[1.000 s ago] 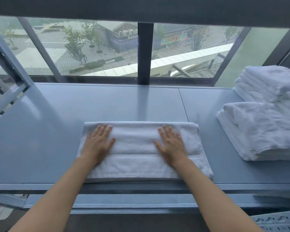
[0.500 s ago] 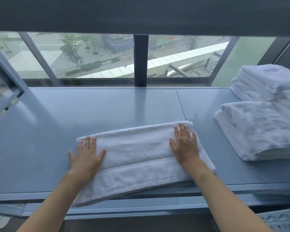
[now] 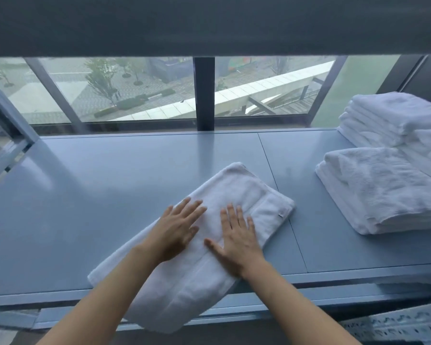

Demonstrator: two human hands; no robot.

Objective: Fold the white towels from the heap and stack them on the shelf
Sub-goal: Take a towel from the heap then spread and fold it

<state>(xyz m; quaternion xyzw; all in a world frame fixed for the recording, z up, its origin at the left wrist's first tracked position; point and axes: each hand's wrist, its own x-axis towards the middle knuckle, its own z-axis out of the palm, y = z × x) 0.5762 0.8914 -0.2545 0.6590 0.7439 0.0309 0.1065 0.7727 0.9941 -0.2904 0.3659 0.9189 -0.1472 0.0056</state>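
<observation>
Hidden under the left hand [image 3: 177, 230] and right hand [image 3: 237, 240], both pressed flat — the middle of the white towel [image 3: 246, 192]. Cut off by the right edge: the near stack [image 3: 383, 190] and the far stack [image 3: 388, 115] of folded towels. Too small to read, a tag [image 3: 281, 215] on the towel's right hem. Smeared with blur at the left fingertips [image 3: 197, 205]. Cropped at the bottom right corner — a white perforated piece [image 3: 396, 324], kind unclear.

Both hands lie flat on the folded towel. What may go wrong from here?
1. The folded towel lies slanted, its near end past the front edge of the shelf; it may slide off.
2. The left hand and right hand only press flat, so a push may loosen the fold.
</observation>
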